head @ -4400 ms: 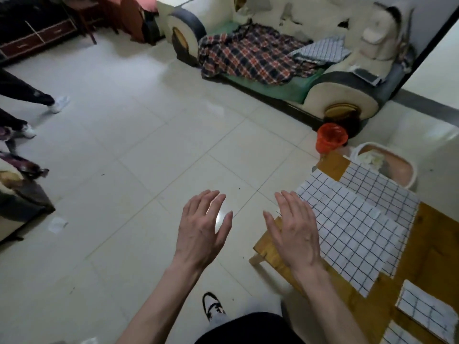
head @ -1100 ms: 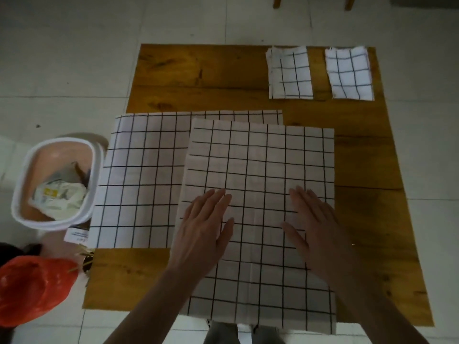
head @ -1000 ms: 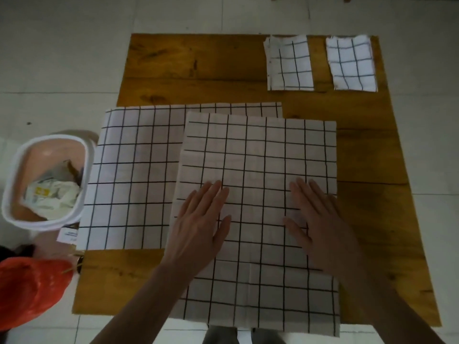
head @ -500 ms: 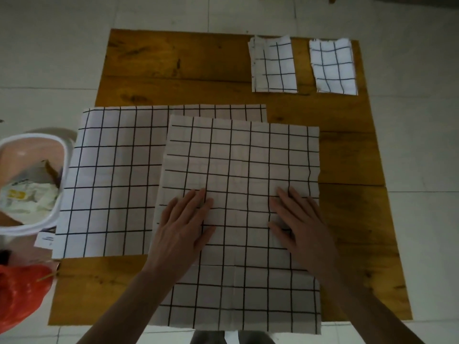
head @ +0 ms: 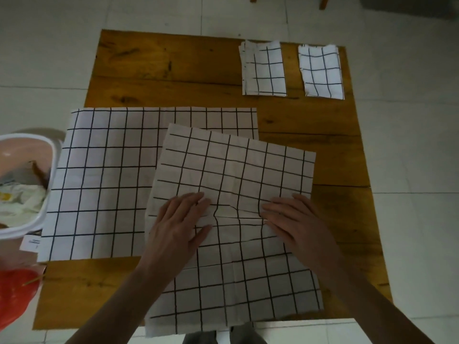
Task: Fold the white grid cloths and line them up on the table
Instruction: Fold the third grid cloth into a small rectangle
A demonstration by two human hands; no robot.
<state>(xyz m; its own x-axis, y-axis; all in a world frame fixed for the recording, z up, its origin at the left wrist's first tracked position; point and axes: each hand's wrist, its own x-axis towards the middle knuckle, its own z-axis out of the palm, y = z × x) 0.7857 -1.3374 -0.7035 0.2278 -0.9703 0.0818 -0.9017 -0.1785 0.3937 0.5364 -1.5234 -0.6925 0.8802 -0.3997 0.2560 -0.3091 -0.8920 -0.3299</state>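
Your left hand [head: 182, 223] and right hand [head: 299, 223], flat on top cloth [head: 233, 170], just slid inward; middle now bunched, fold starting, two folded cloths [head: 264, 69] already lined up on counter [head: 159, 68].

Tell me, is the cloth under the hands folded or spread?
Spread: the cloth lies open on the table, bunched slightly between the flat hands.

No readable txt anywhere. Only candidate: small white tag [head: 31, 243] at approx 8 o'clock of frame, at lower-left corner of the left grid cloth [head: 104, 180], just below rim of white tub [head: 47, 202]. It carries a short line of dark print, too small & blurred to read. Packaging inside the tub shows a yellow patch, no legible letters. No brands, nos. or signs on the desk [head: 173, 70].
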